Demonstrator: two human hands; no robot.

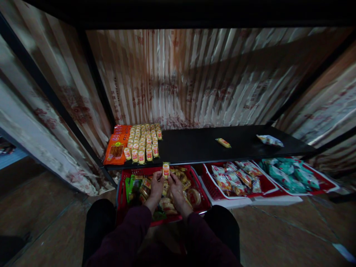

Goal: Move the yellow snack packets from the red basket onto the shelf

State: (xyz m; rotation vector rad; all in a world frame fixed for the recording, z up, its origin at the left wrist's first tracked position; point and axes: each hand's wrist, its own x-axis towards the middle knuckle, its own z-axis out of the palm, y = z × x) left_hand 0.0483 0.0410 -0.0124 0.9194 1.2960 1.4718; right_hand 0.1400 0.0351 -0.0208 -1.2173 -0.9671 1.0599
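Between my two hands, above a red basket (204,196), is a small yellow wrapped snack cake (166,170), held upright with its label facing me. My left hand (156,187) pinches its left side, and my right hand (177,188) pinches the right. Below them the basket holds many packaged snacks, some yellowish, with green packs (135,185) at its left. Just beyond, on the black shelf (186,144), rows of similar wrapped snack cakes (141,142) stand close together. Flat orange packets (116,148) lie at their left.
A single yellow wrapped snack (223,142) and a white packet (269,140) lie farther right on the shelf. Two more red baskets hold white-and-red snack bags (236,178) and teal bags (292,174). Black posts (96,78) frame the shelf, with a patterned curtain (172,78) behind.
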